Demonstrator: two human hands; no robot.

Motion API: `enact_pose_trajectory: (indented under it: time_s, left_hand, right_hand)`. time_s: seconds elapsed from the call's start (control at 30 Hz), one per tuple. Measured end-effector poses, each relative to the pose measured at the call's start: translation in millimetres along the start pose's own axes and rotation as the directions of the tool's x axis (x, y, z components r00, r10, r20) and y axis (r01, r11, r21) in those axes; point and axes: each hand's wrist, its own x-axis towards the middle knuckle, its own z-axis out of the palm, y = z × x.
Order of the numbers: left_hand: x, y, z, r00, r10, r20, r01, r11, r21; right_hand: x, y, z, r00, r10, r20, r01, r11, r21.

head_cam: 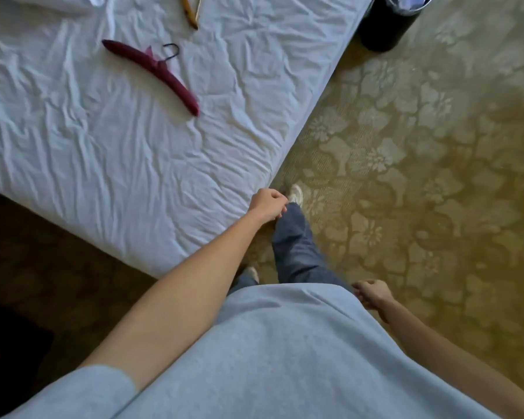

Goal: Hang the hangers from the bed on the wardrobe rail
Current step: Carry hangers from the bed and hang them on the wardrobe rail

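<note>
A dark red padded hanger (pixel 152 71) with a black metal hook lies flat on the wrinkled white bed (pixel 103 152). Part of a wooden hanger (pixel 189 12) shows at the top edge, also on the sheet. My left hand (pixel 268 204) hangs near the bed's corner, fingers curled, holding nothing. My right hand (pixel 372 293) is at my side by my grey shirt, fingers loosely curled and empty. Both hands are well short of the hangers. No wardrobe rail is in view.
A black round bin (pixel 387 24) stands on the floor past the bed's far corner. Patterned yellow-green carpet (pixel 421 152) spreads to the right. My legs and white shoes are beside the bed corner. Dark floor lies at the left.
</note>
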Motion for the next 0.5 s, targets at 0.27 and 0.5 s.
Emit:
enact_pose_trajectory:
  time_s: [0.27,0.5]
  left_hand:
    - [79.6,71.5,-46.9,0.981,-0.189,-0.047,0.190,0.981,0.026]
    - [110.5,73.9,-93.6,0.932,-0.355,-0.075,0.354,0.935,-0.026]
  right_hand:
    - [27.4,-233.1,-92.0,0.969,-0.247,0.005,0.247,0.969,-0.001]
    - [18.4,-452.9,-124.7,0.853,-0.513,0.098,0.522,0.847,-0.102]
